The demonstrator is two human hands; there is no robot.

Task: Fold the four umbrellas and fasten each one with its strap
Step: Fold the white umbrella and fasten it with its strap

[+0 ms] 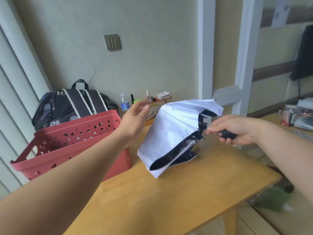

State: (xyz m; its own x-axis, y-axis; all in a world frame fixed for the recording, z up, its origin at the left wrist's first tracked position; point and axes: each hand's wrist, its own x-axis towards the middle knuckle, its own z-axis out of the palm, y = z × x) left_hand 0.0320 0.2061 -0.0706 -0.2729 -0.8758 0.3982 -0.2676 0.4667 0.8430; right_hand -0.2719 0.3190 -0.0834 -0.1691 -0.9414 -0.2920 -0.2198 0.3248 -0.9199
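Observation:
A white umbrella (174, 131) with a dark inner lining hangs collapsed and loose over the wooden table (169, 192), its canopy drooping down onto the tabletop. My right hand (237, 128) is shut around its black handle, at the right of the canopy. My left hand (135, 119) hovers open just left of the canopy, fingers spread, a little apart from the fabric. No strap is visible, and no other umbrella shows.
A red perforated basket (71, 146) stands on the table's left side, with a black backpack (74, 106) behind it. A spray bottle (124, 103) and small items sit against the back wall. The table's right edge drops off near my right forearm.

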